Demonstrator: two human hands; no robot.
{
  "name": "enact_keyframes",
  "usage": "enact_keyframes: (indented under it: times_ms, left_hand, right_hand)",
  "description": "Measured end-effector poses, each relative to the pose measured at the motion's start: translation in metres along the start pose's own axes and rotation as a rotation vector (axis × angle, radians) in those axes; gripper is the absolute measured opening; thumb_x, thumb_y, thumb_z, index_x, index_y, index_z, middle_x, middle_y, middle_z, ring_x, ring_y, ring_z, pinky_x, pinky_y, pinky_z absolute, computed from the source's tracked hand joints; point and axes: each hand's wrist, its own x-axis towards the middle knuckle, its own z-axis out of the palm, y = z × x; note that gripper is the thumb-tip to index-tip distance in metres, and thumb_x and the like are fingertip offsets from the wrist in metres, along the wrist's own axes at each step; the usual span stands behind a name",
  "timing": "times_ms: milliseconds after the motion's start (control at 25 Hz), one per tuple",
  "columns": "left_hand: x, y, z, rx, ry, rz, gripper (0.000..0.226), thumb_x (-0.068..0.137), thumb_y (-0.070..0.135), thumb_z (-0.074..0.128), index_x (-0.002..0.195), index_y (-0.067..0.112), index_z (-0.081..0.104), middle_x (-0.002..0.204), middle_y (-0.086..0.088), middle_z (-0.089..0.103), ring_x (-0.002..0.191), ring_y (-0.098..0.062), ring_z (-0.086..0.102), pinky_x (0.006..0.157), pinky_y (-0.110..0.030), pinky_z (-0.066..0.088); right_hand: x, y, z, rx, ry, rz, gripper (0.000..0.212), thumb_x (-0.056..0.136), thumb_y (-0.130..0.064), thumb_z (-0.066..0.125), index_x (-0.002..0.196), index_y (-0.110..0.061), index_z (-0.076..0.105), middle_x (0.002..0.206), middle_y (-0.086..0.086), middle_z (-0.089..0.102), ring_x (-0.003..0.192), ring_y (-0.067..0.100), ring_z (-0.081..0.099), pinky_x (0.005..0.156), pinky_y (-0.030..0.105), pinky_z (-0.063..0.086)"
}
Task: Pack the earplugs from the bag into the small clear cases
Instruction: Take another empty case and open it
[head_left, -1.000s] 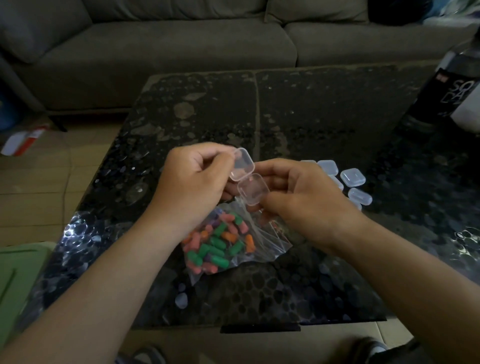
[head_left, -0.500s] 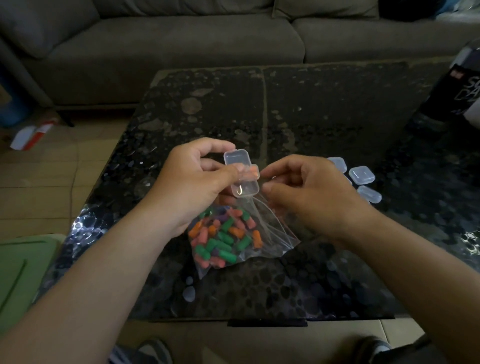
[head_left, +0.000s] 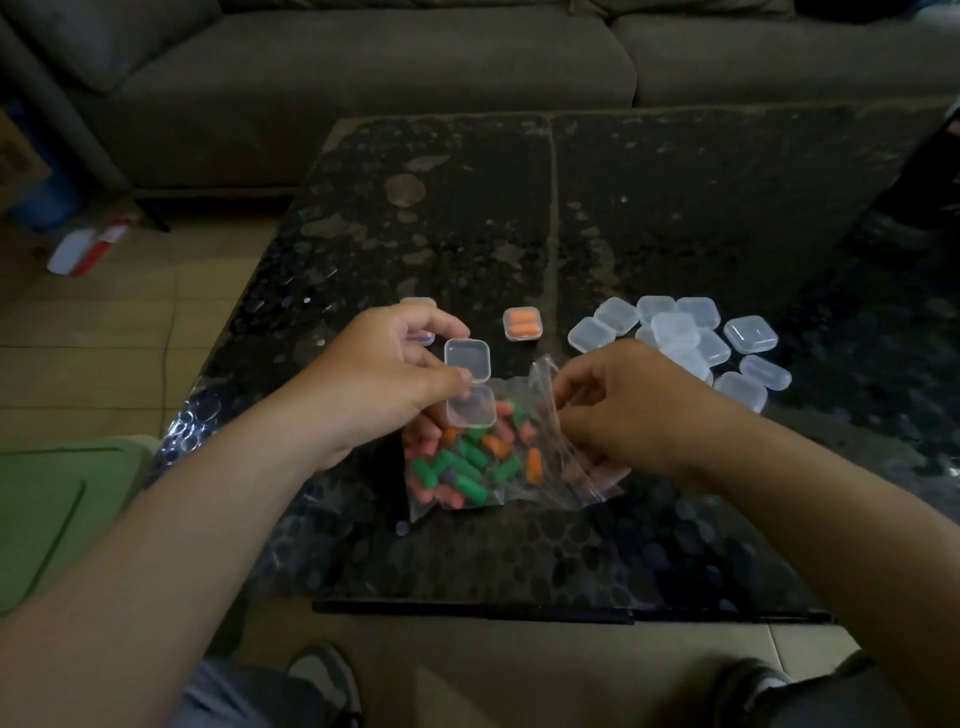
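My left hand (head_left: 384, 379) holds an open, empty clear case (head_left: 469, 384) by its hinge side, lid flipped up, just above the bag. The clear plastic bag (head_left: 498, 457) lies on the dark table (head_left: 649, 218), full of green, orange and pink earplugs. My right hand (head_left: 618, 410) pinches the bag's open mouth at its right side. A closed case with orange earplugs (head_left: 522, 324) sits just beyond the hands. Another closed case (head_left: 418, 304) lies behind my left hand, partly hidden.
A cluster of several empty clear cases (head_left: 685, 338) lies right of my right hand. A grey sofa (head_left: 363, 78) runs behind the table. A green lid (head_left: 57, 514) is at the lower left, and a red-white object (head_left: 88, 249) lies on the tiled floor.
My right hand let go of the open case and dropped to the bag's mouth. My left hand alone keeps the case. The camera tilted, bringing the filled case and the case cluster into view.
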Motion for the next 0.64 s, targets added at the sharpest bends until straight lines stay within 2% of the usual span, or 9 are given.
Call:
enact_keyframes:
  times_ms: [80, 160, 240, 360, 480, 560, 640]
  left_hand:
    - [0.001, -0.001, 0.002, 0.014, -0.017, 0.011, 0.029, 0.091, 0.005, 0.074, 0.113, 0.022, 0.066, 0.089, -0.005, 0.079, 0.08, -0.022, 0.077, 0.057, -0.033, 0.061]
    - [0.001, -0.001, 0.004, 0.015, -0.019, 0.021, 0.029, 0.091, 0.004, 0.072, 0.114, 0.021, 0.065, 0.084, -0.007, 0.079, 0.08, -0.028, 0.077, 0.06, -0.035, 0.062]
    - [0.003, -0.001, 0.005, 0.009, -0.013, 0.034, 0.029, 0.091, 0.003, 0.072, 0.114, 0.02, 0.065, 0.082, -0.008, 0.079, 0.076, -0.027, 0.076, 0.06, -0.035, 0.062]
    - [0.004, -0.003, 0.006, 0.01, -0.01, 0.046, 0.029, 0.091, 0.002, 0.072, 0.113, 0.02, 0.065, 0.079, -0.007, 0.078, 0.072, -0.022, 0.075, 0.059, -0.035, 0.062]
    - [0.005, -0.004, 0.007, 0.019, -0.016, 0.049, 0.029, 0.091, 0.003, 0.072, 0.113, 0.021, 0.064, 0.078, -0.007, 0.078, 0.068, -0.018, 0.073, 0.058, -0.033, 0.059]
    - [0.005, -0.003, 0.008, 0.03, -0.018, 0.046, 0.03, 0.091, 0.004, 0.072, 0.113, 0.022, 0.064, 0.079, -0.007, 0.078, 0.067, -0.017, 0.073, 0.059, -0.033, 0.06]
    - [0.005, -0.003, 0.008, 0.043, -0.018, 0.048, 0.029, 0.091, 0.005, 0.072, 0.113, 0.022, 0.064, 0.079, -0.006, 0.078, 0.067, -0.016, 0.073, 0.06, -0.033, 0.06]
  right_hand:
    - [0.0, 0.0, 0.005, 0.021, 0.027, -0.03, 0.019, 0.096, 0.0, 0.058, 0.095, -0.012, 0.072, 0.077, 0.012, 0.076, 0.062, 0.023, 0.075, 0.06, 0.037, 0.064]
    - [0.003, 0.002, 0.01, -0.034, 0.089, -0.097, 0.02, 0.095, -0.004, 0.061, 0.097, -0.018, 0.075, 0.076, 0.007, 0.076, 0.06, 0.021, 0.075, 0.058, 0.038, 0.064]
    - [0.007, 0.004, 0.013, -0.083, 0.125, -0.143, 0.018, 0.093, -0.011, 0.067, 0.098, -0.025, 0.077, 0.074, 0.001, 0.076, 0.058, 0.018, 0.074, 0.059, 0.041, 0.064]
    - [0.011, 0.006, 0.016, -0.083, 0.109, -0.153, 0.009, 0.09, -0.018, 0.075, 0.094, -0.025, 0.077, 0.069, 0.0, 0.075, 0.053, 0.017, 0.072, 0.054, 0.04, 0.063]
    - [0.013, 0.007, 0.02, -0.148, 0.128, -0.206, 0.002, 0.086, -0.026, 0.079, 0.087, -0.026, 0.077, 0.063, -0.005, 0.073, 0.048, 0.012, 0.069, 0.049, 0.027, 0.058]
    - [0.014, 0.007, 0.021, -0.179, 0.148, -0.217, 0.003, 0.086, -0.029, 0.079, 0.084, -0.027, 0.077, 0.057, -0.011, 0.068, 0.045, 0.006, 0.065, 0.042, 0.017, 0.048]
    - [0.015, 0.007, 0.021, -0.188, 0.141, -0.219, 0.004, 0.088, -0.029, 0.076, 0.085, -0.028, 0.076, 0.056, -0.013, 0.065, 0.043, 0.003, 0.063, 0.04, 0.014, 0.044]
